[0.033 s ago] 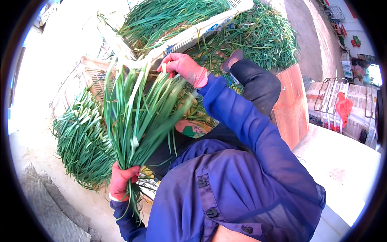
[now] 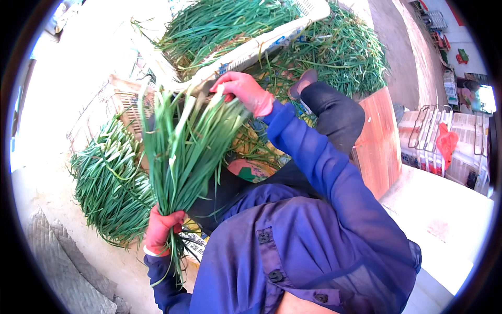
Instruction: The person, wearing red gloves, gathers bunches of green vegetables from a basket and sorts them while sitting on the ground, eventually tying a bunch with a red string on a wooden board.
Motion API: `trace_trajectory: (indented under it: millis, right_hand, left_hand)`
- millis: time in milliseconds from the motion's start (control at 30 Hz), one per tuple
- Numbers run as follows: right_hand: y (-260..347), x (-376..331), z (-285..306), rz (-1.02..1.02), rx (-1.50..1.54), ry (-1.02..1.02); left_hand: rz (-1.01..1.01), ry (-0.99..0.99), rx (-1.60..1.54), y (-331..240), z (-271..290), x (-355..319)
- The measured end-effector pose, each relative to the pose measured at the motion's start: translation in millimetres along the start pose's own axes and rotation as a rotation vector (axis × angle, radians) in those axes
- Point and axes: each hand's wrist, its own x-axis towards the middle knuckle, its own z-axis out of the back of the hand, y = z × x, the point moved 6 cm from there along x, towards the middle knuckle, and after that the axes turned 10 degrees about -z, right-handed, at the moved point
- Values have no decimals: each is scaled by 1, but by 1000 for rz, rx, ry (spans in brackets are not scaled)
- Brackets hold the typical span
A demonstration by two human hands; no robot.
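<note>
My left hand (image 2: 162, 230), in a red glove, is closed round the narrow leaf end of a bunch of garlic chives (image 2: 180, 157). The bunch fans out upward, pale stem ends at the top. At those ends is my right hand (image 2: 243, 93), also gloved in red. Its thumb and fingers are pinched together on the stems at the bunch's upper right; the exact stalks between the fingertips are hard to make out. Left of the bunch, a heap of garlic chives (image 2: 112, 186) lies on the floor, its pale ends toward the top.
A white plastic crate (image 2: 251, 48) full of chives stands ahead, a loose green pile (image 2: 350, 52) to its right. Beyond the left heap is a beige basket (image 2: 130, 104). A wooden board (image 2: 377, 138) stands right of my bent leg, near wrapped packs (image 2: 423, 136) with a red bag.
Both hands and the bunch appear slightly further right. The blurred leaves on the bunch's right side have swung inward and look sharper. Both hands keep their closed grip.
</note>
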Motion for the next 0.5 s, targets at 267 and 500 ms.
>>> trace_trajectory:
  millis: [267,500]
  right_hand:
    - [-7,-44,190,-36,389,-689]
    - [34,-48,134,-96,-804,-492]
  left_hand:
    - [-27,-47,-87,30,2,4]
    - [-99,-80,15,23,-4,4]
